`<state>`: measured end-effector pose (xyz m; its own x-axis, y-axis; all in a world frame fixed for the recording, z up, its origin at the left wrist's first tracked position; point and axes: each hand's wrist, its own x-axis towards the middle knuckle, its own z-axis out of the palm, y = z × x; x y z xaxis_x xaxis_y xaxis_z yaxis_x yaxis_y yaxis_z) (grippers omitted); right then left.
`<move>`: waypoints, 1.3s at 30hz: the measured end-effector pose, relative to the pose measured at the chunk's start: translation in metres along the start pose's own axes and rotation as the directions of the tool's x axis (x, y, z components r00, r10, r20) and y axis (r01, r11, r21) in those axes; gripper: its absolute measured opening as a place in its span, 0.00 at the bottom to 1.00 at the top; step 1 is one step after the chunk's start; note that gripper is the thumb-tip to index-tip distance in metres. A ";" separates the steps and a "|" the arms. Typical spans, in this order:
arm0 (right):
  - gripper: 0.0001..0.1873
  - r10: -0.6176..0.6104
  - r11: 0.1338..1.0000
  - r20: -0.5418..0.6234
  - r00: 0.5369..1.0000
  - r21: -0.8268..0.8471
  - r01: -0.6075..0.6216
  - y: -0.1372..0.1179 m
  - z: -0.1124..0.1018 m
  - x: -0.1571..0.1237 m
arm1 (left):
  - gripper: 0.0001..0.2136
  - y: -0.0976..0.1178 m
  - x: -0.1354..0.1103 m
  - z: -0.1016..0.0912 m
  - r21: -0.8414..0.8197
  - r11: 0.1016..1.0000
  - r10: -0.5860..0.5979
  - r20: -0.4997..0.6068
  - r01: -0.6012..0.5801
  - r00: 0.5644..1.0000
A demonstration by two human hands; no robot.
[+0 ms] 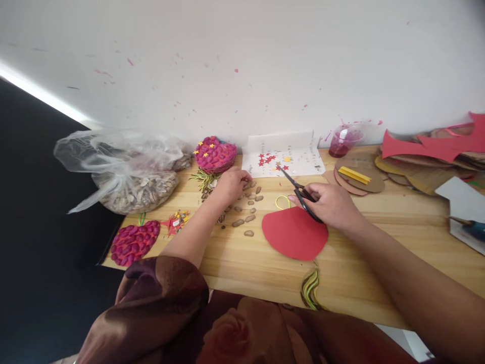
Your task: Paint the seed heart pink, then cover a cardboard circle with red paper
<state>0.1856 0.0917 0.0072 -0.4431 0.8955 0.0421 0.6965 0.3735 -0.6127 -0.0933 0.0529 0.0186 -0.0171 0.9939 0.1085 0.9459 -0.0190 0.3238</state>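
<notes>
In my right hand (331, 205) is a pair of black-handled scissors (299, 189), its blades pointing up and left toward the printed paper. My left hand (230, 187) is down among loose peanuts (250, 218) with its fingers curled together; whatever they hold is hidden. A red card piece (293, 232) with rounded edges lies below the scissors. It has a yellow loop (282, 202) at its top and a green and brown tassel (312, 288) at its bottom. Red and yellow paper stars (267, 160) lie on the white printed sheet (303, 146).
At the left sit a plastic bag (138, 189) of shell-like pieces and a pink peanut-covered piece (134, 242). Another pink piece (214, 154) with stars stands at the back. A cup of pink liquid (341, 144), cardboard discs (367, 184) and red cut-outs (420, 146) occupy the right.
</notes>
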 end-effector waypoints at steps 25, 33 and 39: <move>0.33 -0.014 1.000 -0.001 1.000 -0.019 0.014 -0.002 -0.001 0.000 | 0.09 -0.003 0.010 -0.002 -0.146 0.983 -0.102 0.080 0.112 0.992; 0.32 0.000 1.000 0.011 1.000 -0.025 0.000 -0.001 0.000 0.000 | 0.10 -0.004 0.007 0.001 -0.100 0.992 -0.086 -0.021 0.083 0.996; 0.32 0.005 1.000 0.009 1.000 -0.014 -0.005 -0.002 -0.001 -0.001 | 0.10 -0.002 -0.003 0.000 -0.091 0.995 -0.040 -0.111 0.030 0.993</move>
<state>0.1854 0.0903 0.0097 -0.4447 0.8951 0.0317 0.7064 0.3723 -0.6020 -0.0952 0.0499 0.0179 -0.0909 0.9757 0.1992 0.9115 0.0009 0.4113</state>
